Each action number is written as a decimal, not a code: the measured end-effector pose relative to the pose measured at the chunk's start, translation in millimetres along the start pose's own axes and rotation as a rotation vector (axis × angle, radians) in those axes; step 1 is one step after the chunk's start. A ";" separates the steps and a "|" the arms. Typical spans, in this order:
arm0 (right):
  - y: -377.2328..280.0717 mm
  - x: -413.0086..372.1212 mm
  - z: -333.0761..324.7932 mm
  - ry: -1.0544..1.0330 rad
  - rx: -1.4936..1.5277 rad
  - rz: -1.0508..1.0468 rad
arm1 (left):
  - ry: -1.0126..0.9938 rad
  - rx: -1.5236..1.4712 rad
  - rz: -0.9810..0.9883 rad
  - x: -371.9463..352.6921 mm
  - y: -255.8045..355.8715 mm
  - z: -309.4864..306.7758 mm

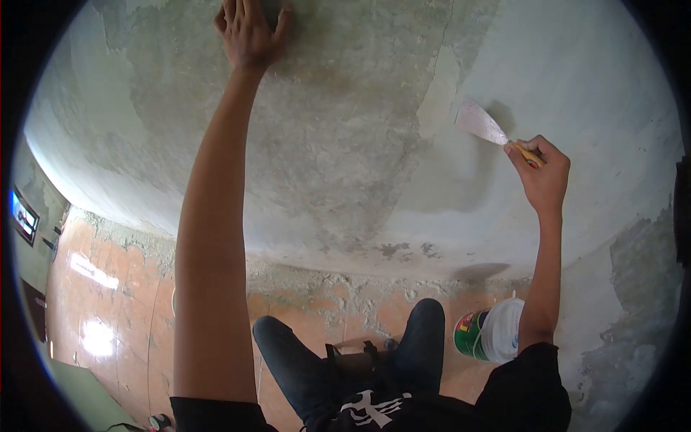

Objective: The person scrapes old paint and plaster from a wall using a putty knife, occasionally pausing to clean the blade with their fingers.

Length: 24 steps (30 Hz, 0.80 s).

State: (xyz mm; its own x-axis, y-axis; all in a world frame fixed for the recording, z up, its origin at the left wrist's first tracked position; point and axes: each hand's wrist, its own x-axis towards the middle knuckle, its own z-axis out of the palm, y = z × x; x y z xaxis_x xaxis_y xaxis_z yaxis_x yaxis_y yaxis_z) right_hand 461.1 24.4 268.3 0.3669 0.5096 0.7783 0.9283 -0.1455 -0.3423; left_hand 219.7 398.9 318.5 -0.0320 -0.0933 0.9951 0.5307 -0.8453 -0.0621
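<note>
My left hand [252, 32] is raised at the top of the view, resting on the grey, patchy wall [338, 108] with its fingers apart. On the right, my right hand [545, 171] grips the yellow handle of a putty knife [484, 122]. The knife's broad, whitish blade points up and left, at the pale part of the wall beside a cracked, bare patch. Whether the blade edge touches the wall cannot be told.
A green and white bucket [471, 335] stands on the tiled floor [129, 309] beneath my right forearm. Crumbled debris [345, 288] lies along the wall's foot. My knees are near the wall. A window [25, 214] shows at the far left.
</note>
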 end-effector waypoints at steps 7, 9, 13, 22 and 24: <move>13.5 -5.5 -2.6 -0.016 0.063 0.021 | 0.027 -0.008 0.027 -7.5 -0.2 3.7; 16.7 2.5 0.2 0.040 0.102 0.001 | 0.039 0.014 0.028 0.7 -3.7 3.8; -10.1 1.4 10.9 -0.065 0.036 -0.061 | -0.004 -0.004 0.003 -6.4 4.1 3.2; -0.4 -7.3 2.7 -0.021 0.008 -0.002 | -0.017 -0.012 0.010 -5.0 2.2 0.5; 6.4 -9.1 3.6 -0.015 0.023 -0.043 | -0.012 0.009 0.016 -3.0 0.0 0.3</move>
State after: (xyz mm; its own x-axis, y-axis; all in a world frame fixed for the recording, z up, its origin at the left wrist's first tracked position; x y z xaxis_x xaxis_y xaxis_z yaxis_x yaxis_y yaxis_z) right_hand 463.5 21.9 257.1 0.3252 0.5276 0.7848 0.9415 -0.1033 -0.3207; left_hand 220.1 399.4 315.6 -0.0132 -0.0999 0.9949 0.5387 -0.8390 -0.0771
